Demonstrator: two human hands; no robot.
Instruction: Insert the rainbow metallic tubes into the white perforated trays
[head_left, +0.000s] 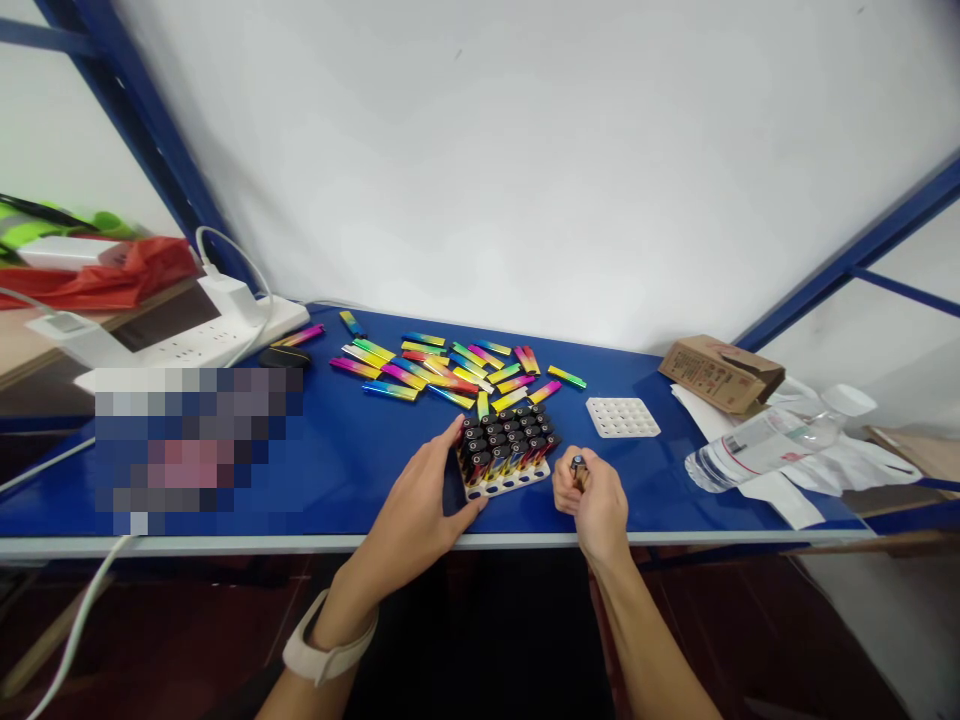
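Observation:
A white holed tray on the blue table holds rows of upright lighters with black ends up and coloured bodies below. Its front row of holes shows bare. My left hand grips the tray's left side, the thumb at the front corner and the fingers at the back. To the right of the tray, my right hand is closed around a lighter. Only its small end shows; the fingers hide the rest. Behind the tray lie several loose lighters in bright yellow, pink, blue and green.
A second white holed tray lies to the right. Beyond it are a cardboard box, a lying plastic bottle and white paper. A power strip with plugs and cables stands at the left, beside a black mouse and a blurred-out area.

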